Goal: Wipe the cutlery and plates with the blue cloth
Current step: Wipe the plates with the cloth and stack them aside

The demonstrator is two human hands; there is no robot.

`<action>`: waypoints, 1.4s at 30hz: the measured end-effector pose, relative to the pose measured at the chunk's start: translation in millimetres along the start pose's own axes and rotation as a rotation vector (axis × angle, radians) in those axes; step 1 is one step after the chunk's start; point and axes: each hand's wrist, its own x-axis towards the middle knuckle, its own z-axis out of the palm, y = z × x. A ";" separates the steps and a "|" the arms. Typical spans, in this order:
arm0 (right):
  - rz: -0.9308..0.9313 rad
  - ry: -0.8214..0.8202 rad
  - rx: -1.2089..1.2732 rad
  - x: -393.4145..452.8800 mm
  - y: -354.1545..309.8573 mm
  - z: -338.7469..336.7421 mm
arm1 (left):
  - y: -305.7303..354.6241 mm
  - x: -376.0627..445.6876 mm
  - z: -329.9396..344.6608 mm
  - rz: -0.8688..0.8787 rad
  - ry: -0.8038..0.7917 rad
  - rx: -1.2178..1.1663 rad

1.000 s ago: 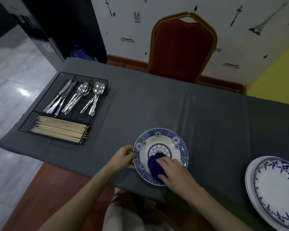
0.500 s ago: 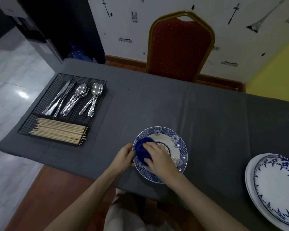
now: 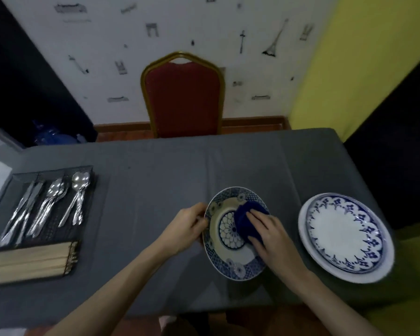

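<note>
A blue-patterned plate (image 3: 228, 253) lies on the grey table near the front edge. My left hand (image 3: 183, 229) grips its left rim. My right hand (image 3: 272, 236) presses the bunched blue cloth (image 3: 246, 220) onto the plate's upper right part, fingers over the cloth. A stack of white plates with blue floral rims (image 3: 344, 236) sits to the right. Knives, forks and spoons (image 3: 46, 204) lie in a black wire tray (image 3: 87, 187) at the left, with a bundle of wooden chopsticks (image 3: 32, 260) in its near compartment.
A red chair with a gold frame (image 3: 183, 98) stands behind the grey-clothed table (image 3: 155, 180). The table's right edge runs close past the plate stack. A yellow wall is at the right, a dark area at the far left.
The cloth and my right hand have swept from the plate's left side to its upper right. The view has swung right, so the tray sits at the left edge and the plate stack is fully visible.
</note>
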 end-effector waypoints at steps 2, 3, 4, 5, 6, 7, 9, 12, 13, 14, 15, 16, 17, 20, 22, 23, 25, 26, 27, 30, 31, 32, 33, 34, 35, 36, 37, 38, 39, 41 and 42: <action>0.061 0.099 0.050 -6.4 10.9 -16.9 | 23.3 12.9 9.1 0.032 -0.061 -0.036; 0.089 0.146 0.086 -7.7 12.8 -21.6 | 31.1 17.3 13.4 0.031 -0.085 -0.064; 0.124 0.195 0.123 -11.5 15.9 -26.9 | 41.1 24.1 21.0 0.041 -0.117 -0.073; 0.166 0.240 0.161 -16.8 19.1 -32.6 | 51.8 32.8 31.3 0.055 -0.150 -0.062; 0.198 0.270 0.198 -21.5 20.6 -37.4 | 60.7 39.9 42.7 0.063 -0.174 -0.053; 0.219 0.287 0.227 -27.0 21.6 -41.1 | 68.7 46.2 54.9 0.061 -0.191 -0.062; 0.243 0.274 0.255 -38.4 24.9 -46.7 | 76.9 57.3 80.0 0.025 -0.210 -0.155; 0.305 0.210 0.265 -59.8 41.7 -57.5 | 79.0 69.5 115.3 -0.046 -0.231 -0.301; 0.340 0.180 0.287 -68.3 50.4 -62.2 | 79.9 72.3 126.1 -0.062 -0.226 -0.328; 0.379 0.152 0.311 -77.3 59.8 -67.3 | 80.7 74.5 136.3 -0.075 -0.216 -0.355; 0.420 0.125 0.330 -86.7 69.4 -71.1 | 82.3 75.7 145.4 -0.091 -0.202 -0.383; 0.458 0.108 0.333 -95.6 77.6 -74.0 | 84.3 76.3 153.7 -0.113 -0.188 -0.416; 0.486 0.110 0.317 -103.5 84.7 -75.7 | 85.7 77.1 161.8 -0.133 -0.180 -0.448; 0.550 0.175 0.231 -120.1 95.3 -73.3 | 87.2 81.9 183.6 -0.180 -0.175 -0.505; 0.596 0.240 0.188 -126.8 97.2 -69.2 | 87.5 86.3 197.1 -0.189 -0.177 -0.514; 0.615 0.278 0.174 -129.9 97.6 -67.1 | 88.7 87.7 202.4 -0.193 -0.180 -0.521; 0.637 0.335 0.165 -136.1 99.9 -64.7 | 90.1 91.6 211.0 -0.199 -0.191 -0.535; 0.639 0.347 0.162 -138.9 100.9 -64.0 | 91.0 93.7 214.4 -0.199 -0.199 -0.538; 0.640 0.350 0.159 -141.3 101.5 -63.7 | 91.2 96.0 216.9 -0.198 -0.206 -0.539; 0.644 0.369 0.154 -146.2 103.5 -64.1 | 91.8 101.9 221.9 -0.207 -0.211 -0.530; 0.643 0.374 0.157 -147.4 104.0 -64.9 | 91.9 103.0 222.9 -0.210 -0.210 -0.525; 0.643 0.377 0.160 -148.5 104.4 -65.9 | 92.3 104.0 224.0 -0.209 -0.209 -0.519; 0.644 0.378 0.162 -149.7 104.7 -66.7 | 93.5 105.0 224.5 -0.205 -0.209 -0.507; 0.645 0.378 0.163 -150.6 105.0 -67.7 | 95.5 106.4 224.2 -0.202 -0.204 -0.486; 0.644 0.376 0.161 -151.3 105.4 -68.0 | 97.8 108.4 223.1 -0.199 -0.192 -0.455; 0.638 0.376 0.158 -151.9 105.4 -68.0 | 99.6 110.5 221.6 -0.195 -0.178 -0.418; 0.632 0.376 0.157 -152.3 105.1 -67.7 | 100.8 112.5 219.9 -0.186 -0.168 -0.373; 0.627 0.379 0.157 -152.3 104.1 -67.8 | 100.5 113.8 218.5 -0.168 -0.164 -0.313; 0.625 0.380 0.157 -151.4 103.1 -68.1 | 99.4 114.6 216.9 -0.144 -0.171 -0.235; 0.619 0.375 0.158 -148.5 100.6 -68.2 | 95.6 114.4 214.4 -0.115 -0.204 -0.077; 0.610 0.371 0.159 -147.2 99.1 -68.0 | 93.6 114.4 214.2 -0.117 -0.226 -0.020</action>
